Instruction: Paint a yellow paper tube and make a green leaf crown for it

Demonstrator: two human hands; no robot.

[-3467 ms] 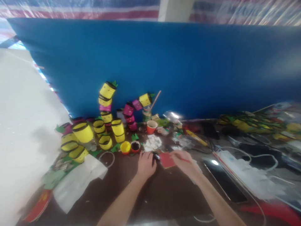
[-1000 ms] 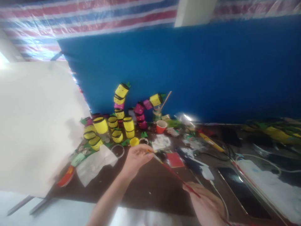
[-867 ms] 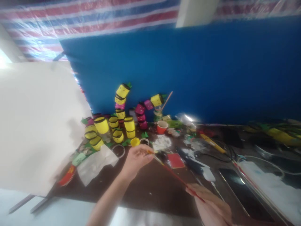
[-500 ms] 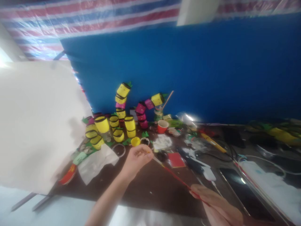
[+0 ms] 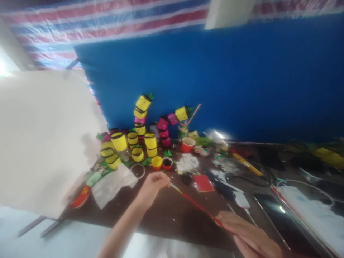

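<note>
Head view shows the left hand [image 5: 153, 184] pinching the pale end of a thin red stick [image 5: 197, 205], the right hand [image 5: 245, 229] clamped farther along it, near centre. Far left, a yellow-and-pink stack [image 5: 140, 113] looks assembled; what remains for the stick cannot be told.

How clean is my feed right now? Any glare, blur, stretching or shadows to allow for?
Head view: glare spots on the phone and clear plastic; head view: soft overall, with fine detail lost on the left hand and right hand; head view: stretched and smeared toward the right edge, blurring the yellow pieces; head view: a faint shadow on the white board.
</note>
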